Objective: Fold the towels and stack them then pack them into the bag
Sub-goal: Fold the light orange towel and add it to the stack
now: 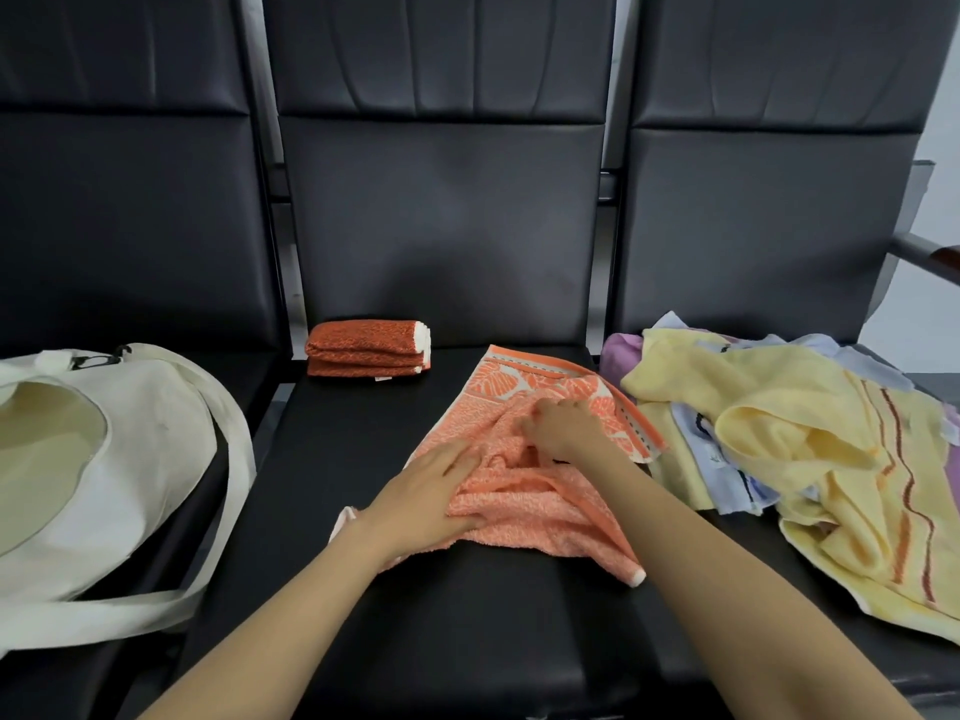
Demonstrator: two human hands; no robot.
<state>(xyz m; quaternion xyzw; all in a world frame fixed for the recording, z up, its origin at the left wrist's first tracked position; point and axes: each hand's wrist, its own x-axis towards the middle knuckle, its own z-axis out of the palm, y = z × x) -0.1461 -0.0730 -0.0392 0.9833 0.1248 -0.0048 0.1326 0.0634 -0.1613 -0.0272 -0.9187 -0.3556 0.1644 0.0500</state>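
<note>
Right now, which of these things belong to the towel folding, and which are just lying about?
Part of the job: orange towel, with left hand flat on it and right hand gripping it; folded towel; heap of unfolded towels; bag.
Just there: black seats; armrest.

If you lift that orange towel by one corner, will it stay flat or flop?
Probably flop: the orange towel already bunches into soft wrinkles around the left hand and right hand. It is likely light, since it lies thin on the black seat. It probably won't slide much, because its looped surface looks grippy.
</note>
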